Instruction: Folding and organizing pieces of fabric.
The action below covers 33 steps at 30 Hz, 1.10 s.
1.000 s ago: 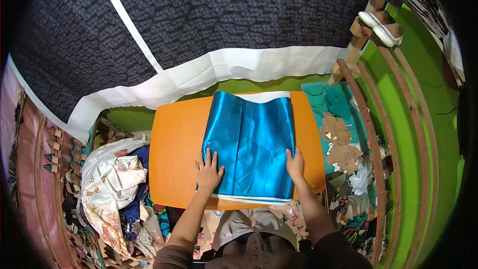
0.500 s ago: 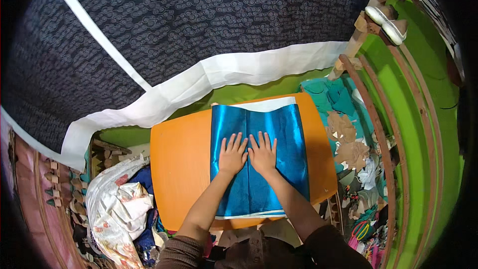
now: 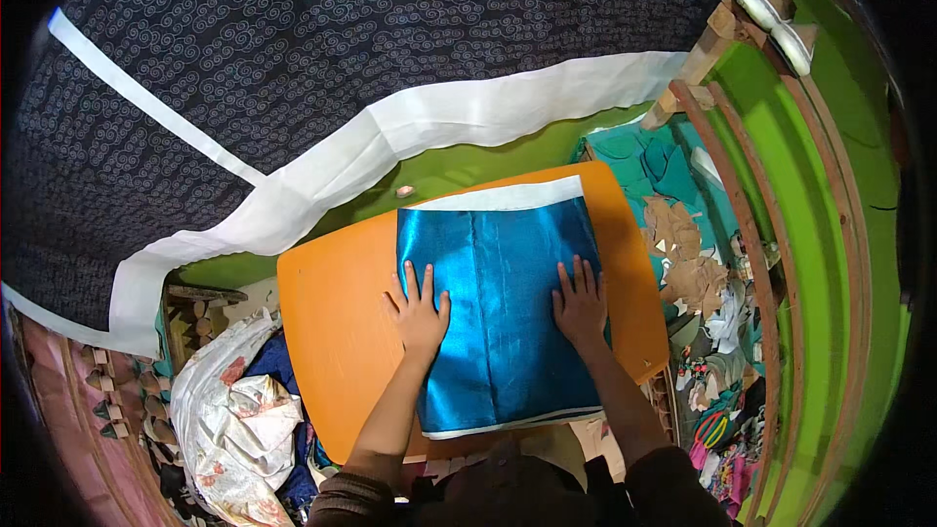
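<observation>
Looks like a small wkshop, shoe/textile type: wht shoes (image 3: 792,47) on wooden rack (image 3: 750,234), cut brn scraps (image 3: 695,280), fabric pile (image 3: 229,439), blue sheet (image 3: 522,332) on table (image 3: 342,332).

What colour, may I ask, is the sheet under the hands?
The sheet is shiny blue, clearest in the head view.

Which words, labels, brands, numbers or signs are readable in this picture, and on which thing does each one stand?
None can be read.
Shiny blue sheet, under the left hand and right hand: no lettering visible.
Dark curtain: pale swirls, a pattern.
Mixed pile on the right: details too small to tell.
</observation>
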Motion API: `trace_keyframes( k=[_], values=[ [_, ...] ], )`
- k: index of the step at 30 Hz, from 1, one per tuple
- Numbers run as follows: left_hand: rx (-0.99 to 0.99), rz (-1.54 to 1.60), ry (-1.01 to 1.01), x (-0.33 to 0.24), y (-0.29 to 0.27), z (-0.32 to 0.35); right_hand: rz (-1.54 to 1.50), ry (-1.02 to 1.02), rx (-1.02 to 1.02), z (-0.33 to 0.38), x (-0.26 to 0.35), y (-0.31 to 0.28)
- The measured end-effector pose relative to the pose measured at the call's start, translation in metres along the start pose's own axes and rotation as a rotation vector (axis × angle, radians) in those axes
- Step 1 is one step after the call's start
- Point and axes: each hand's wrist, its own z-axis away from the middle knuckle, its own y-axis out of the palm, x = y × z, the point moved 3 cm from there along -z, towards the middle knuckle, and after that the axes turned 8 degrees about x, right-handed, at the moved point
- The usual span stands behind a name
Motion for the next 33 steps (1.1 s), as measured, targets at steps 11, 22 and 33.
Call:
trace_keyframes(
  k=[11,22,33],
  values=[
    [0.141,0.542,-0.359,0.029,-0.024,0.012,0.31,-0.079,-0.022,0.049,-0.013,0.004],
    [0.066,0.983,-0.465,-0.004,0.006,0.12,0.246,-0.378,-0.147,-0.027,-0.012,-0.005],
    [-0.119,1.479,-0.628,-0.054,-0.029,0.199,-0.403,-0.642,0.865,0.143,0.08,-0.051]
  ],
)
